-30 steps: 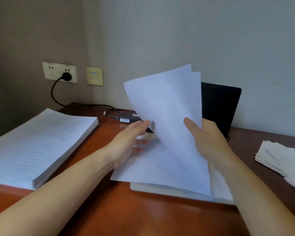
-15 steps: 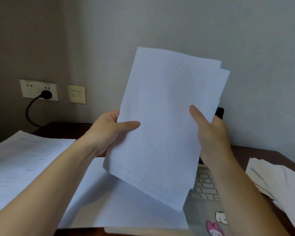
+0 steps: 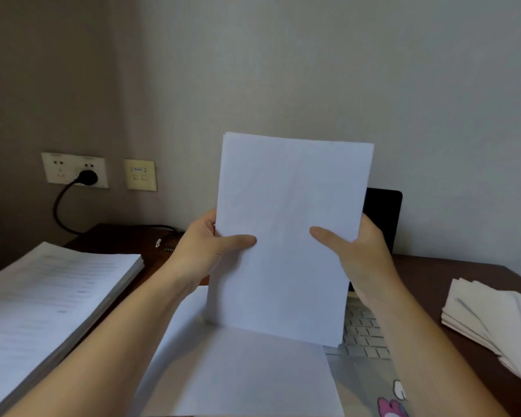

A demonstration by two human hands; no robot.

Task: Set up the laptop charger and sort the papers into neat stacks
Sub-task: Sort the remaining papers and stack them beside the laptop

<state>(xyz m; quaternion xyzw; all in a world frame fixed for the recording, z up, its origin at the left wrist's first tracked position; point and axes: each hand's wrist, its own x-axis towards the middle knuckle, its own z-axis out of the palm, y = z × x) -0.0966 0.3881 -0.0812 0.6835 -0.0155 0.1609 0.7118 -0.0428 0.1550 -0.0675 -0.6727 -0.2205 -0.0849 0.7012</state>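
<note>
I hold a thin bundle of white sheets [image 3: 286, 236] upright in front of me, its bottom edge down on the papers below. My left hand [image 3: 211, 245] grips its left edge with the thumb across the front. My right hand [image 3: 355, 251] grips the right edge the same way. A loose white sheet [image 3: 241, 374] lies flat over the open laptop [image 3: 364, 335], hiding most of the keyboard. The laptop's dark screen [image 3: 382, 212] shows behind the bundle. The charger's black plug [image 3: 88, 177] sits in the wall socket, and its cable [image 3: 60, 212] runs down to the desk.
A thick stack of printed pages [image 3: 48, 302] lies on the left of the brown desk [image 3: 427, 275]. An uneven pile of folded papers [image 3: 494, 317] sits at the right edge. A beige wall plate [image 3: 140, 175] is beside the socket. Walls close the back and left.
The bundle has swung from tilted to upright and squared, and dropped lower onto the papers. My hands have moved to grip both side edges evenly.
</note>
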